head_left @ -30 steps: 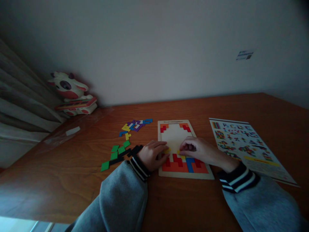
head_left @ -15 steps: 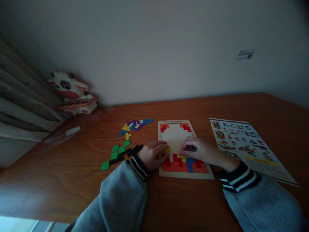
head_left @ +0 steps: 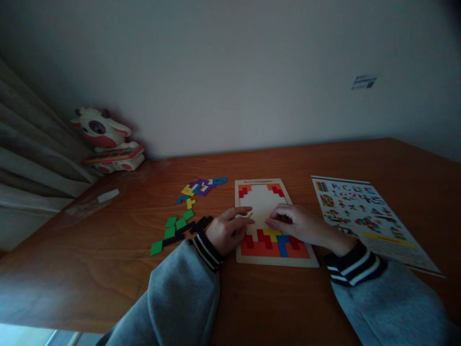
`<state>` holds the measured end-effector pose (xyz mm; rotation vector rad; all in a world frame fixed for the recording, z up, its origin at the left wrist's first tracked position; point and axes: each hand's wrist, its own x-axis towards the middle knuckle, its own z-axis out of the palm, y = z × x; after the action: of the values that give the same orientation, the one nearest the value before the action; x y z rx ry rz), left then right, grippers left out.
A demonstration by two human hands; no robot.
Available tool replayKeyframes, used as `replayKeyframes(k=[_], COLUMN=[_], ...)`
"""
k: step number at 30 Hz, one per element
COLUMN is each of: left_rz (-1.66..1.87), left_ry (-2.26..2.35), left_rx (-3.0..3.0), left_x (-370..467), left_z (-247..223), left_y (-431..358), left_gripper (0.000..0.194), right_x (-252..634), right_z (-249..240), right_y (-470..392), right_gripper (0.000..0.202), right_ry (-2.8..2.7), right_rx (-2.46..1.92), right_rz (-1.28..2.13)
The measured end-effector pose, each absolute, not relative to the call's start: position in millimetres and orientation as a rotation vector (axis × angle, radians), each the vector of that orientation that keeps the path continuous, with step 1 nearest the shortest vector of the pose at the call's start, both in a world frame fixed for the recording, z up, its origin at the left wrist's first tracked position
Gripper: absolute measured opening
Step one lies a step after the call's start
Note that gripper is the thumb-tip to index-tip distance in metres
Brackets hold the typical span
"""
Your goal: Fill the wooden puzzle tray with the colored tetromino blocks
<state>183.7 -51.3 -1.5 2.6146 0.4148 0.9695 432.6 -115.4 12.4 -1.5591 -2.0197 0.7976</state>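
A pale puzzle board (head_left: 262,199) lies on the table, with red, orange, yellow and blue pieces fitted along its near end and red and orange ones in its far corners. My left hand (head_left: 227,230) is over the board's left side, fingers closed on a small yellow puzzle piece (head_left: 249,215) that is tilted almost edge-on. Above the board's right half is my right hand (head_left: 291,222), thumb and fingertips bent together beside a fitted yellow piece (head_left: 272,234). Whether these fingertips hold anything is hidden.
Left of the board lie green squares (head_left: 170,232), black strips (head_left: 185,228) and a heap of purple, blue and yellow pieces (head_left: 201,186). A printed sheet (head_left: 370,216) lies on the right. A toy cow with a keyboard (head_left: 108,139) stands at the back left.
The yellow piece in my left hand has turned from showing its face to nearly edge-on, and the left fingers have shifted around it. My right hand has barely moved.
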Motion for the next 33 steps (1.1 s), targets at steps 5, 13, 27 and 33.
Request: replayKeyframes(k=[5, 13, 27, 33], left_rz=[1.044, 1.061, 0.985, 0.98], left_ry=[0.53, 0.632, 0.772, 0.746], left_rx=[2.526, 2.57, 2.43, 2.394], left_x=[185, 183, 186, 185], left_z=[0, -5, 8, 14], left_y=[-51, -48, -57, -61], left_gripper=[0.023, 0.018, 0.016, 0.02], right_x=[434, 433, 434, 434], right_z=[10, 13, 11, 11], right_y=[-114, -115, -114, -115], right_gripper=[0.041, 0.043, 0.041, 0.04], right_ry=[-2.033, -2.033, -2.025, -2.033], right_rx=[-1.549, -1.569, -1.575, -1.571], right_rz=[0.799, 0.814, 0.807, 0.788])
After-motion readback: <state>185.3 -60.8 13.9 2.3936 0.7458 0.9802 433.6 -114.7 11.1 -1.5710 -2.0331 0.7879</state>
